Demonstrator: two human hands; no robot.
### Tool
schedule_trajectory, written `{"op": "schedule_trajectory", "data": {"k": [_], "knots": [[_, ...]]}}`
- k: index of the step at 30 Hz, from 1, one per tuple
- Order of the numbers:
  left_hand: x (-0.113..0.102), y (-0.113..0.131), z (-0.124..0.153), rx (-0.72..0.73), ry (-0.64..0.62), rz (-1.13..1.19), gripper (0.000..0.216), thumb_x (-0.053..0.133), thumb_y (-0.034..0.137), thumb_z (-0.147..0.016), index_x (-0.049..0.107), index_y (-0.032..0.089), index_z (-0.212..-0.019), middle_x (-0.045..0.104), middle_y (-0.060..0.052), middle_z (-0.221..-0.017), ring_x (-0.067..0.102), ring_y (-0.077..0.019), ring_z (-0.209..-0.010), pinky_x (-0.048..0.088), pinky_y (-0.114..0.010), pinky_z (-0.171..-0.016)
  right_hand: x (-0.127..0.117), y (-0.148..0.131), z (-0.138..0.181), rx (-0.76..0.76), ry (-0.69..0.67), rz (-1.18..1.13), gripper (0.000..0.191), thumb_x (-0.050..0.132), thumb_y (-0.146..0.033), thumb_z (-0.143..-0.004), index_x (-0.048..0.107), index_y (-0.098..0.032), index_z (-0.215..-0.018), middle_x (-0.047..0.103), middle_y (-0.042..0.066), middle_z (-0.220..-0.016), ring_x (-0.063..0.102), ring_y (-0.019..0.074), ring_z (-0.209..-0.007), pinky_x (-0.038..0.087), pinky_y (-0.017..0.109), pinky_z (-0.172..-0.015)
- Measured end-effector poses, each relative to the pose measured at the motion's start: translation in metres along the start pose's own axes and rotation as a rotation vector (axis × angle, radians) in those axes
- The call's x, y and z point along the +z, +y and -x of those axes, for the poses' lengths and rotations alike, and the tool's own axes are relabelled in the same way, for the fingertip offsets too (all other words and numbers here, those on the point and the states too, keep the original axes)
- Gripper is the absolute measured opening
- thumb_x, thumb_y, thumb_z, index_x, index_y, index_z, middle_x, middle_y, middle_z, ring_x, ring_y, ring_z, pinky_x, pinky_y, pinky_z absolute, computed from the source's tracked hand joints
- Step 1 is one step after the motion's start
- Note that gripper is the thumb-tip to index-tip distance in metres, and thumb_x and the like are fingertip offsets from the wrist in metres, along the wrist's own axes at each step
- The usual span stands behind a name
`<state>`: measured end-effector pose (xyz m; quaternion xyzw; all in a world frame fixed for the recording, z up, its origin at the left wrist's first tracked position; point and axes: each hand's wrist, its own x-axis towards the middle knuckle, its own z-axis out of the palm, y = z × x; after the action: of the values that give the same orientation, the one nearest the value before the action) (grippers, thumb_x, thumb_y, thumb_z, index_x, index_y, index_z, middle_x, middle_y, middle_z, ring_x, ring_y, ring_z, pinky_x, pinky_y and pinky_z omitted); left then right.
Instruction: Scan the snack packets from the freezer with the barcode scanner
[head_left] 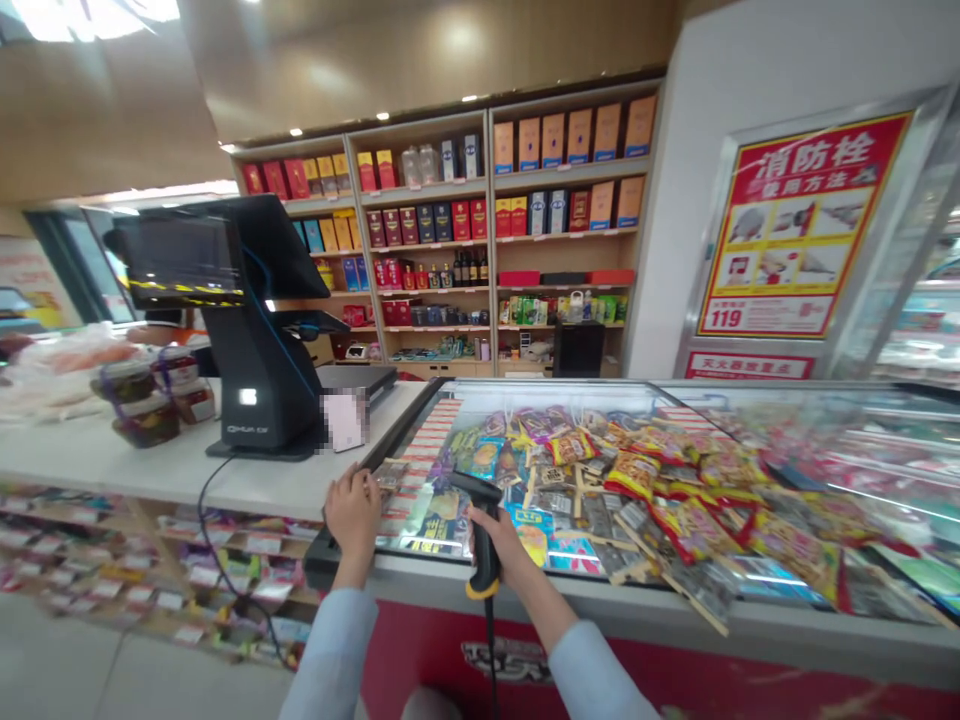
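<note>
My right hand (504, 540) is wrapped round the handle of a black barcode scanner (486, 555) with yellow trim. Its head points up and left over the glass-topped freezer (420, 575), and a cable hangs down from the handle. At the freezer's left end, my left hand (352, 512) is curled with its fingertips at a small brownish snack packet (391, 474). Much of the grip is hidden behind the fingers. Right of the scanner, many snack packets lie heaped on the freezer, among them red and yellow bags (632, 474) and dark packets (600, 515).
A black checkout terminal (259, 380) stands on the white counter (281, 485) at left, beside tubs (146, 418) and plastic bags (67, 375). Its cable (214, 540) hangs over the front. Shelves of boxed goods (427, 225) line the back; a fire-hydrant poster (810, 230) hangs at right.
</note>
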<state>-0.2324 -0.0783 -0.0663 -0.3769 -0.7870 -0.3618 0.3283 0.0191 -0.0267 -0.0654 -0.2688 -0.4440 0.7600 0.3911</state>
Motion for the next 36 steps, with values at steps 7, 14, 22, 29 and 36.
{"op": "schedule_trajectory", "data": {"k": [7,14,22,29,36], "knots": [[-0.008,0.055,0.001,0.038,0.037,0.173,0.032,0.041,0.031,-0.095,0.068,0.017,-0.104,0.067,-0.016,-0.123,0.059,-0.0290,-0.116,0.030,-0.048,-0.116,-0.045,-0.044,0.021,-0.089,0.004,0.111,0.040,0.084,-0.048,-0.059,0.061,-0.016,-0.068,0.062,0.000,-0.052,0.057,0.0135,-0.040,0.048,0.026,-0.040],[0.009,0.174,0.021,0.113,-0.291,0.517,0.024,0.047,0.026,-0.092,0.068,0.020,-0.103,0.068,-0.012,-0.110,0.063,-0.0273,-0.106,0.047,-0.040,-0.095,-0.106,-0.113,0.053,-0.256,0.286,0.136,0.027,0.081,-0.036,-0.061,0.063,-0.016,-0.063,0.060,0.000,-0.049,0.053,0.0124,-0.038,0.044,0.024,-0.039],[0.044,0.242,0.043,0.291,-0.612,0.714,0.018,0.053,0.023,-0.090,0.069,0.022,-0.100,0.071,-0.008,-0.103,0.065,-0.0232,-0.103,0.048,-0.036,-0.095,-0.183,-0.138,0.075,-0.277,0.524,0.223,0.035,0.087,-0.040,-0.057,0.060,-0.018,-0.056,0.058,0.001,-0.044,0.051,0.0151,-0.036,0.041,0.028,-0.037],[0.066,0.258,0.055,0.504,-0.827,0.755,0.037,0.069,0.043,-0.082,0.067,0.024,-0.113,0.067,-0.010,-0.120,0.062,-0.0256,-0.114,0.047,-0.036,-0.101,-0.210,-0.135,0.072,-0.285,0.540,0.220,0.039,0.088,-0.046,-0.057,0.060,-0.019,-0.053,0.058,0.002,-0.044,0.051,0.0158,-0.036,0.042,0.029,-0.037],[0.079,0.256,0.068,0.539,-0.856,0.560,0.050,0.051,0.050,-0.093,0.055,0.025,-0.137,0.062,-0.012,-0.131,0.053,-0.0302,-0.126,0.036,-0.047,-0.110,-0.208,-0.132,0.067,-0.253,0.545,0.219,0.037,0.089,-0.043,-0.055,0.060,-0.019,-0.055,0.059,0.002,-0.043,0.052,0.0159,-0.034,0.042,0.029,-0.036]]}}
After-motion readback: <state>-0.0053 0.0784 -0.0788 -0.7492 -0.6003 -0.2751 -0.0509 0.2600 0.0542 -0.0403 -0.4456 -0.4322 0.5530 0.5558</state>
